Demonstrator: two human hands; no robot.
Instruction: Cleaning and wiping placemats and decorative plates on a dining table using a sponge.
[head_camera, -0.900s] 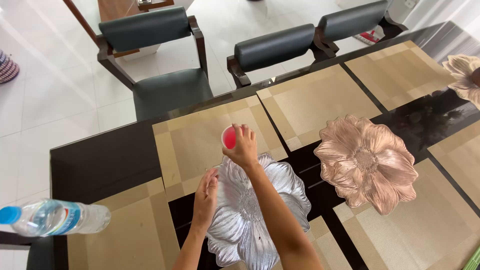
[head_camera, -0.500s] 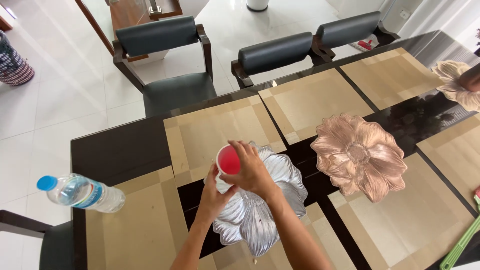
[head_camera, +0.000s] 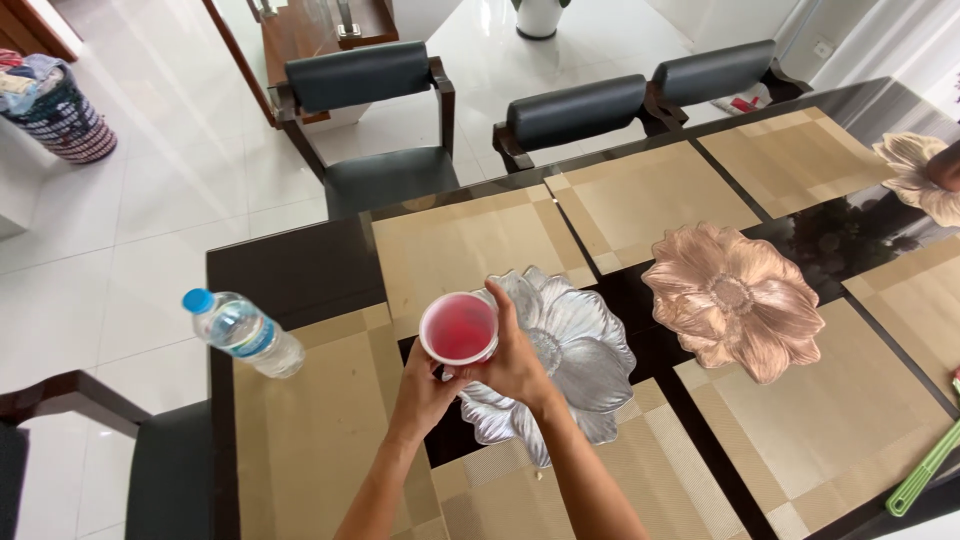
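Both hands hold a small clear cup (head_camera: 458, 328) with red liquid inside, its mouth facing up toward me. My right hand (head_camera: 512, 362) wraps the cup's right side and my left hand (head_camera: 422, 382) supports it from below on the left. The cup hovers over the left edge of a silver flower-shaped dish (head_camera: 570, 350) that lies on the dark glossy table (head_camera: 275, 275). A clear plastic water bottle (head_camera: 243, 332) with a blue cap stands tilted at the table's left, apart from both hands.
A rose-gold flower dish (head_camera: 735, 298) lies to the right, a pale one (head_camera: 915, 172) at the far right edge. Tan woven placemats (head_camera: 465, 250) cover the table. Dark padded chairs (head_camera: 375, 110) line the far side. A green tool (head_camera: 925, 470) lies at the bottom right.
My right hand brought the red cup back from over the placemat toward me. My left hand left the silver dish's edge and joined under the cup. The view shifted right.
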